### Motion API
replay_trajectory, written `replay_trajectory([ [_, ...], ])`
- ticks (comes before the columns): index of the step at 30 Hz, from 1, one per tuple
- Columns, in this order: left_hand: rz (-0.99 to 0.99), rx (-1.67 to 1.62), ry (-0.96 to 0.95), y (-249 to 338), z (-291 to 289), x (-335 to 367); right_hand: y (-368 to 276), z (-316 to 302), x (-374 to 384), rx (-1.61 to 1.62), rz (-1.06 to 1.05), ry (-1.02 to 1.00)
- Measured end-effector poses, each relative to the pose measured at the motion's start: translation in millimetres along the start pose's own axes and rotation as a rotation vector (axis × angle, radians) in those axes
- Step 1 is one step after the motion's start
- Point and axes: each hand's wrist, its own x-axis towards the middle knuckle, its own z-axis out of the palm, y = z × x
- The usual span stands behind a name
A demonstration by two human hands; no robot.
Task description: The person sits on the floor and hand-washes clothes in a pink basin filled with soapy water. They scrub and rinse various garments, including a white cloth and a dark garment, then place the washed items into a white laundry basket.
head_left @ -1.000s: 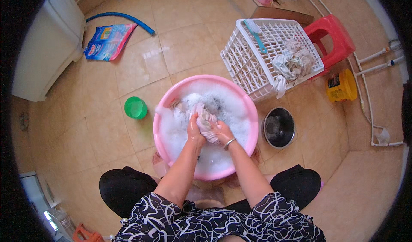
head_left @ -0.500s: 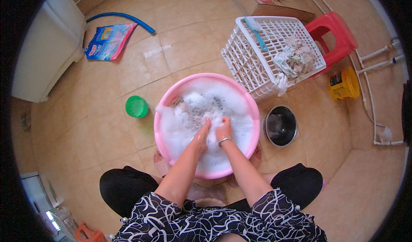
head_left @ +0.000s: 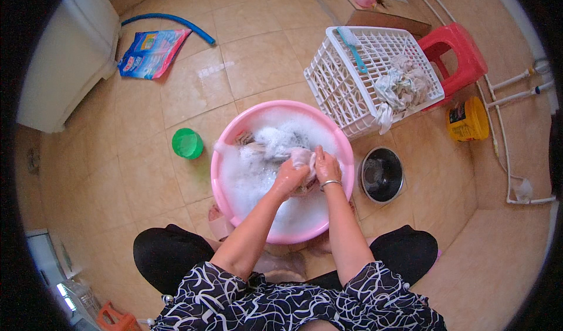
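A pink basin (head_left: 217,181) full of suds stands on the floor between my knees. Over the foam, my left hand (head_left: 291,177) and my right hand (head_left: 328,166) grip a wet, pale pinkish cloth (head_left: 302,157). Its upper part bunches between my hands, and its lower part hangs toward the suds. A bracelet circles my right wrist. Other soaked laundry (head_left: 271,143), greyish and half covered by foam, lies in the far left part of the basin.
At far right, a white plastic basket (head_left: 329,87) carries a blue brush (head_left: 356,58) and crumpled cloths (head_left: 403,87). Behind it is a red stool (head_left: 463,49). A metal bowl (head_left: 382,175), yellow bucket (head_left: 467,120), green tub (head_left: 187,143), detergent bag (head_left: 152,53) and blue hose (head_left: 170,17) surround the basin.
My hands were in the foam near the basin's middle. They have shifted slightly right, and the pale cloth now shows lifted between them.
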Motion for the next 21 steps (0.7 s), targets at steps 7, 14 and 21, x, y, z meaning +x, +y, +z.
replay_trajectory([
  [7,-0.137,0.050,-0.526,-18.1,-8.5,2.1,7.1,-5.5,9.8,0.165,-0.328,-0.230],
  [14,-0.418,-0.932,-0.123,-46.4,-37.7,25.1,-25.3,31.5,-54.4,0.445,-0.455,-0.153],
  [21,-0.271,-0.803,0.301,-21.4,-22.3,15.5,-40.3,39.9,-40.7,-0.212,-0.535,0.048],
])
